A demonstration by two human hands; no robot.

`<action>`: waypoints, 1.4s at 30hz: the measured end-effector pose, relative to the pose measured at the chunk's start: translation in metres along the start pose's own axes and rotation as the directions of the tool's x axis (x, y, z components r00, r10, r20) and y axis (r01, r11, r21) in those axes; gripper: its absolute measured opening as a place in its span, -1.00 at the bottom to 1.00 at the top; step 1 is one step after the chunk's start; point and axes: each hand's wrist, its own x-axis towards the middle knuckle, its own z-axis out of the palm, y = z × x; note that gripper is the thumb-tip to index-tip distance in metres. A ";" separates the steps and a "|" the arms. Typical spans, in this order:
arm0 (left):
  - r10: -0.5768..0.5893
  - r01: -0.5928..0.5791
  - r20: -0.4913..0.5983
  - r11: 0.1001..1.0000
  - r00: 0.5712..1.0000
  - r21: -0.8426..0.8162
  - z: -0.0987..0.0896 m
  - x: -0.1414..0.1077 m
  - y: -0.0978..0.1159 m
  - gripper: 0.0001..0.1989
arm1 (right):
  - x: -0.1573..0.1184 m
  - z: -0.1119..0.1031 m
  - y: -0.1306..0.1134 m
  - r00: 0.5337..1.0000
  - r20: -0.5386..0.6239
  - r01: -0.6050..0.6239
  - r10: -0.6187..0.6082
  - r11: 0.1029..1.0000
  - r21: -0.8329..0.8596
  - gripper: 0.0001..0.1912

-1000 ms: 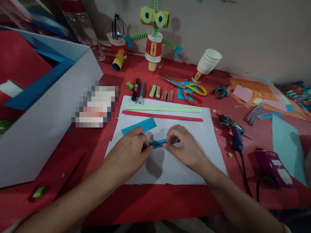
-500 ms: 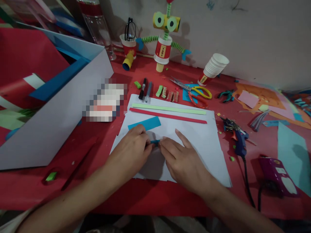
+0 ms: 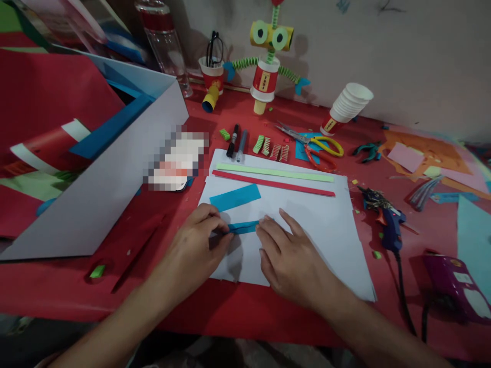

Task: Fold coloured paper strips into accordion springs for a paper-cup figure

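Observation:
A folded blue paper strip lies low over the white paper sheets, with a crease along its length. My left hand pinches its left end between thumb and fingers. At the right end, my right hand holds the strip under its fingertips, one finger stretched out apart. Just beyond the hands is a flat blue paper piece. Farther back on the sheets lie a red paper strip and a light green paper strip, roughly parallel.
Behind the sheets are markers, pleated paper pieces and scissors. A paper-cup figure stands by the wall, near stacked cups. The glue gun with its cord lies right; a white-sided box stands left.
My left hand has shifted away from the right hand, and more of the folded blue strip shows between them. The whole view has moved slightly.

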 end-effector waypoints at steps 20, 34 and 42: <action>-0.081 0.079 -0.024 0.996 0.996 -0.051 0.000 0.001 0.003 -0.92 | -0.004 0.004 -0.015 0.993 0.029 -0.119 0.118 0.992 0.047 -0.47; 0.340 -0.350 0.106 0.816 0.934 0.461 0.014 -0.031 0.006 -0.57 | -0.004 -0.003 -0.011 0.985 0.037 -0.170 0.170 0.985 0.011 -0.57; 0.356 -0.371 0.122 0.806 0.926 0.461 0.014 -0.030 0.001 -0.56 | -0.006 -0.016 0.014 0.954 -0.054 -0.295 0.293 0.955 -0.020 -0.70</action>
